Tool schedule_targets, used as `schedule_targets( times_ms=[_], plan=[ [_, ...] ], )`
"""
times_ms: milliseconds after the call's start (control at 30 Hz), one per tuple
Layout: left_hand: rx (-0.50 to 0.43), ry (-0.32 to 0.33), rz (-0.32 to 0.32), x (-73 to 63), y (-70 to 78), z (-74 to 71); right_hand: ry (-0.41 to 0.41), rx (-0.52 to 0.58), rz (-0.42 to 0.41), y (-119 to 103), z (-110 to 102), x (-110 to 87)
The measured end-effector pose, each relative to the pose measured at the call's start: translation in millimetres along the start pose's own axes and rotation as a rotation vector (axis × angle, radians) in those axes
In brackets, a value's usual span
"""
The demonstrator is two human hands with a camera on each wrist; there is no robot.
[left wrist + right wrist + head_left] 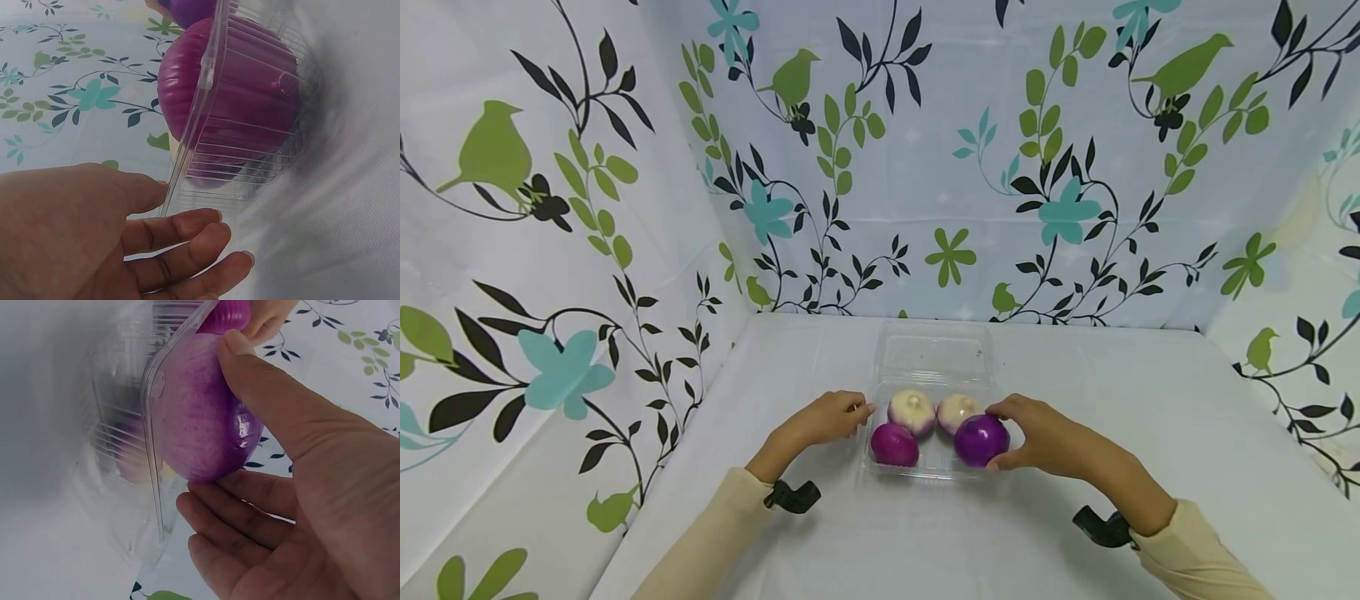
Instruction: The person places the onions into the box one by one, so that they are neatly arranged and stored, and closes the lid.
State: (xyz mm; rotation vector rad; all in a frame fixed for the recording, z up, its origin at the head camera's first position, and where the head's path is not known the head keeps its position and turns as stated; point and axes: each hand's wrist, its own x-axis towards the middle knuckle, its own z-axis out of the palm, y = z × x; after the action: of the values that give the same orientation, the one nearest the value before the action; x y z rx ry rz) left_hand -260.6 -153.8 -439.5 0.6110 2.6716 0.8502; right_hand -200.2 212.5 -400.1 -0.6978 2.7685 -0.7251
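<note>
As fingers (250, 381) grip, onions (912, 411) in tray (934, 354)

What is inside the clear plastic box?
The clear plastic box holds four onions: two purple in front, two paler behind. The right hand covers part of one purple onion.

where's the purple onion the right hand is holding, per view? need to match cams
Head: purple onion at the front right corner of the clear tray, gripped by the right hand.
Left wrist: only a purple sliver at the top edge, behind the other purple onion; probably it, not certain.
Right wrist: centre of the picture, thumb on top.
Shared landmark: the tray's clear ribbed wall.
</note>
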Motion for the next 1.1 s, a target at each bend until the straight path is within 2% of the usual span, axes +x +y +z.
schedule_targets(
  times_ms=[300,733,933,1100],
  plan=[
    [0.001,0.002,0.001,0.5,0.3,0.8,-0.024,-0.025,-0.005,-1.0,3.3,2.5],
    [0.0,0.0,-0.004,0.5,1.8,-0.7,-0.011,-0.047,0.014,-1.8,-0.9,-1.7],
    [0.017,-0.017,-0.031,1.4,2.6,-6.2,0.043,-0.026,0.018,2.5,-16.7,-0.8],
    [0.019,0.023,-0.039,7.6,2.2,-19.0,0.127,-0.043,0.052,17.3,-37.6,15.5]
  ],
)
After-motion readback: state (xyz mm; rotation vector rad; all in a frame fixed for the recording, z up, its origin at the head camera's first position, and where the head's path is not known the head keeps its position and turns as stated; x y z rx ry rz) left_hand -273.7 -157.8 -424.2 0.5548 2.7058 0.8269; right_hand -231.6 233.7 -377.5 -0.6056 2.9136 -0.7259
